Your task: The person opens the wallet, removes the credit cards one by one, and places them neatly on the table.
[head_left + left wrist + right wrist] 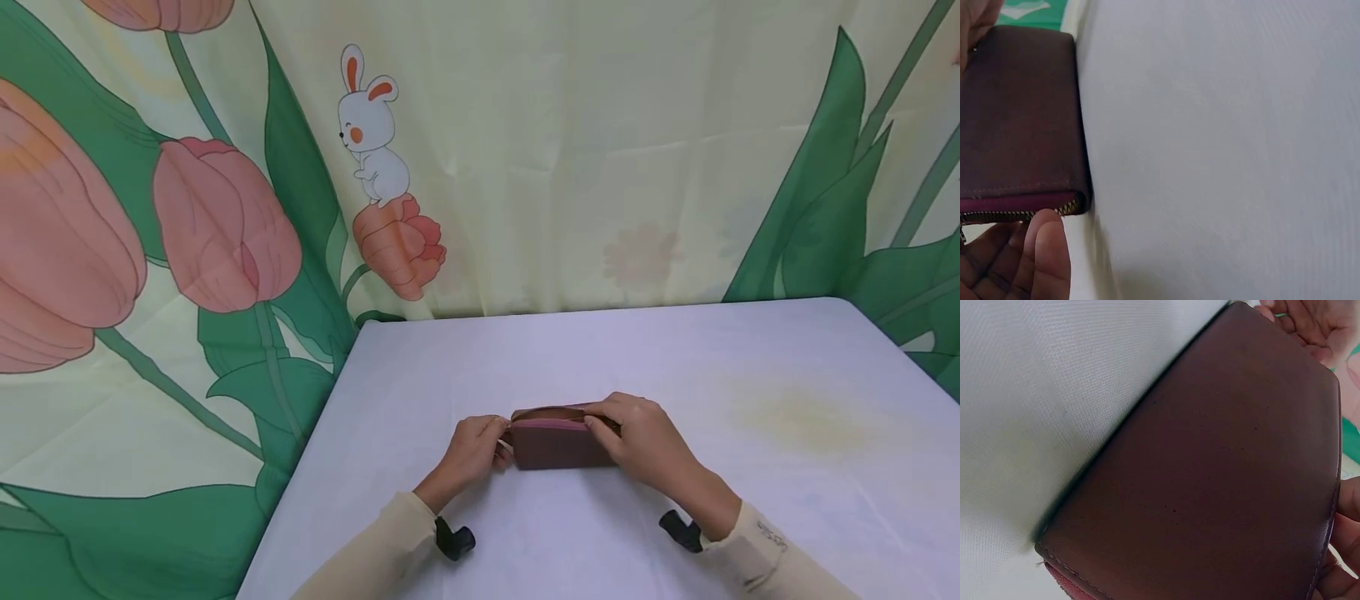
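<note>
A dark brown zip-around wallet [561, 448] stands on its long edge on the table, its top unzipped to show a lighter brown inside. My left hand [474, 447] holds the wallet's left end, fingers curled near the upper corner. In the left wrist view, brass zipper teeth [1067, 207] and a maroon zipper band run along that end, close to my fingers. With thumb and fingers at the open top edge, my right hand [643, 437] grips the wallet's right part. The wallet's broad leather face [1210, 456] fills much of the right wrist view.
A white cloth covers the table [750, 367], with a faint yellowish patch at the right. Behind it hangs a curtain [525, 167] printed with tulips and a rabbit. Black wrist straps [454, 540] sit at both beige sleeves.
</note>
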`<action>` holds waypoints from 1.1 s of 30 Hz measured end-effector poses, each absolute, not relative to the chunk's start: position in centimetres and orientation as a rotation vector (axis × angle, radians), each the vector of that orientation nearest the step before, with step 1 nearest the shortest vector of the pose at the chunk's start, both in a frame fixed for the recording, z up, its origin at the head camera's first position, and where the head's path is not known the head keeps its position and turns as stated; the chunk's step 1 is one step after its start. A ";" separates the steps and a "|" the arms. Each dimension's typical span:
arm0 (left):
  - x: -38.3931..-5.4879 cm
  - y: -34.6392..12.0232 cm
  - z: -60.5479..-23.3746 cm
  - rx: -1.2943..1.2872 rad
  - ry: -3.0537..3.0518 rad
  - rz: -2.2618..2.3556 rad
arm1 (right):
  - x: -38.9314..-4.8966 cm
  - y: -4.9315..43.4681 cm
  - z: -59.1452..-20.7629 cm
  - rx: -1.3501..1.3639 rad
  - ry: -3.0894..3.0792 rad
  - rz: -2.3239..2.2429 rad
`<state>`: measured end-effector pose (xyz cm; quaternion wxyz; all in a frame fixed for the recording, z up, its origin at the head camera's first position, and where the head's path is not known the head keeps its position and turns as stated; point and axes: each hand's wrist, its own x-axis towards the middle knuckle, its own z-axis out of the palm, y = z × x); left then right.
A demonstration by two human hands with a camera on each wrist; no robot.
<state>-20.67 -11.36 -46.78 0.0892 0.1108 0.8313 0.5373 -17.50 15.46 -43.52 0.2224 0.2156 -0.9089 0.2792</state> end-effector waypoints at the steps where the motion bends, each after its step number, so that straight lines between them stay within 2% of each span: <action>1: -20.6 -11.3 -46.8 0.303 2.441 1.607 | -17.5 15.5 -43.5 0.595 -2.512 0.769; 9: -20.4 -10.9 -46.8 0.140 2.220 1.717 | -17.2 15.2 -43.1 0.607 -2.523 0.764; 23: -19.6 -10.3 -45.9 0.305 2.574 1.609 | -18.3 9.3 -42.0 0.866 -2.655 0.476; 33: -19.6 -10.4 -45.6 0.374 2.739 1.422 | -19.0 7.9 -42.1 0.864 -2.807 0.519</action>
